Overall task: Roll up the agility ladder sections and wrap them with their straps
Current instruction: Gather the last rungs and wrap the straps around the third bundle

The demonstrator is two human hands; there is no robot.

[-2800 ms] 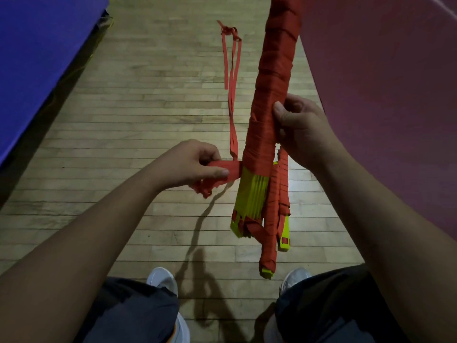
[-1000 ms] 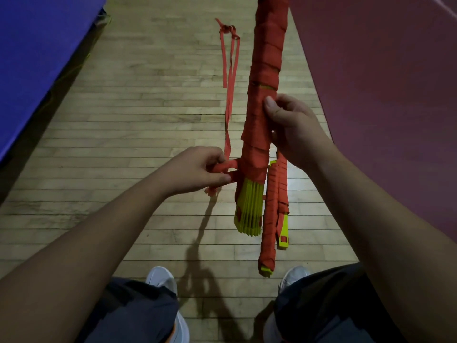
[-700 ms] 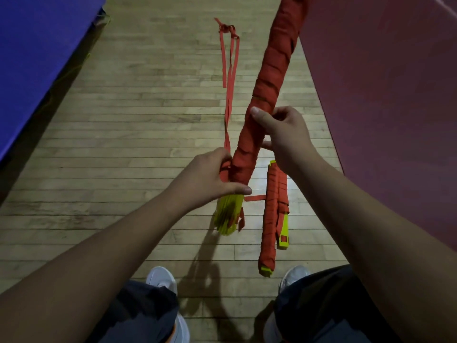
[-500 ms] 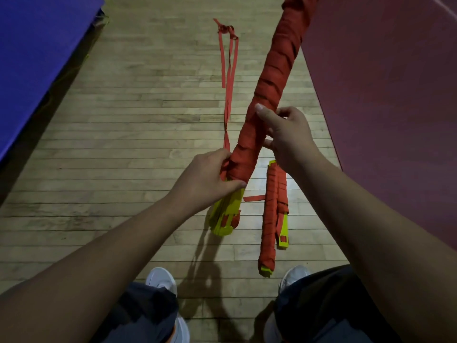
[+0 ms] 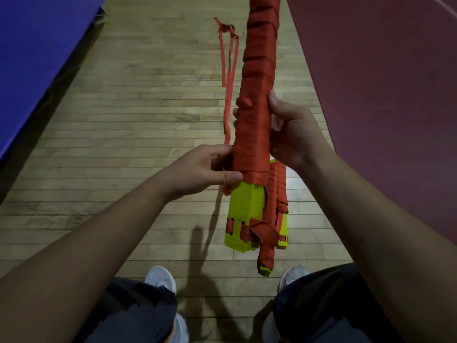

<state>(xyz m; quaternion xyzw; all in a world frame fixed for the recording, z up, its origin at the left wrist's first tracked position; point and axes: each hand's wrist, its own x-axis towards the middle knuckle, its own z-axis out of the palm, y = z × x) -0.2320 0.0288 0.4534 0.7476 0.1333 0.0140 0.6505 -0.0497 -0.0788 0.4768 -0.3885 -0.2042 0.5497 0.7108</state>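
Blue mat (image 5: 37, 58), maroon mat (image 5: 383, 82), loose red strap (image 5: 231, 70) on wooden floor (image 5: 148, 107) between.

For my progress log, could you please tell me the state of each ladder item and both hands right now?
held bundle, strap-wrapped, yellow rung ends bare.
left hand, pinches strap tail at lowest wrap.
right hand, grips held bundle's middle.
second bundle, wrapped, lying on floor.
loose strap, lying on floor, unwrapped.

No legible text, label, brand, number or sign anywhere in view.
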